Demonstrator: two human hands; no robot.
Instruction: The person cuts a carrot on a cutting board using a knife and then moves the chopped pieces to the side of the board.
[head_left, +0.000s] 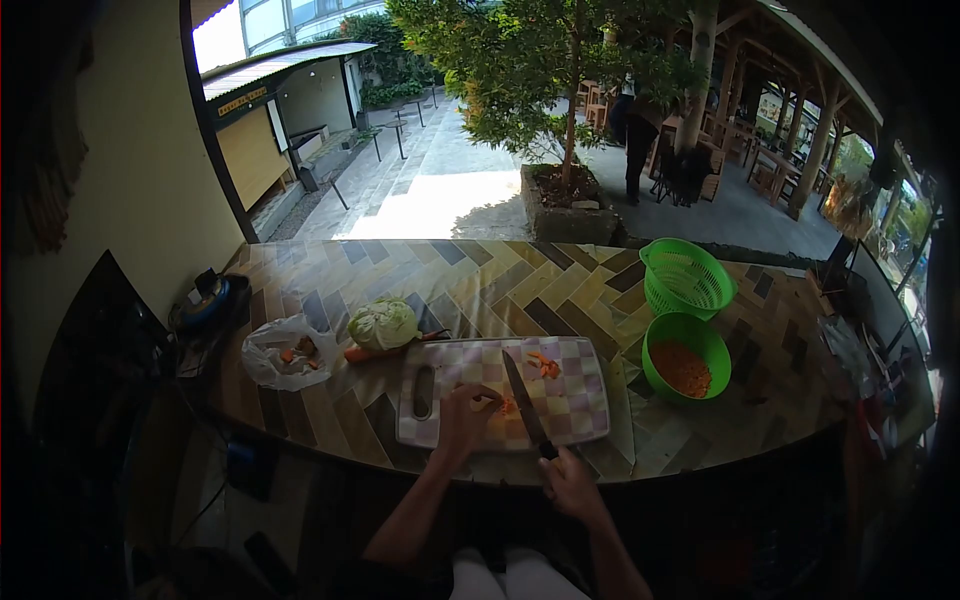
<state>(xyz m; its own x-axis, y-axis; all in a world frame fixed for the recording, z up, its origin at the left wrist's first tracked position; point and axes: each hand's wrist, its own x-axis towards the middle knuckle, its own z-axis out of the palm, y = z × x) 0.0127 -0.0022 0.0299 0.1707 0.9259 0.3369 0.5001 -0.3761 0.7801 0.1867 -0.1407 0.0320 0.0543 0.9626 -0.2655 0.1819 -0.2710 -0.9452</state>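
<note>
A checkered cutting board (455, 362) with a handle slot lies at the table's front edge. My right hand (572, 484) grips a kitchen knife (526, 405) by its dark handle, the long blade pointing away from me over the board. On the board, just left of the blade, my left hand (466, 415) is closed, its curled fingertips at some small orange carrot pieces (508, 406). The fingers partly hide these pieces. Beyond the blade, to its right, sits a small pile of cut carrot (544, 366).
A cabbage (383, 324) and a whole carrot (372, 353) lie behind the board, with a plastic bag (290, 368) of scraps to the left. On the right, a green bowl (660, 375) holds chopped orange bits, touching a green colander (690, 275). A person (640, 140) stands outside.
</note>
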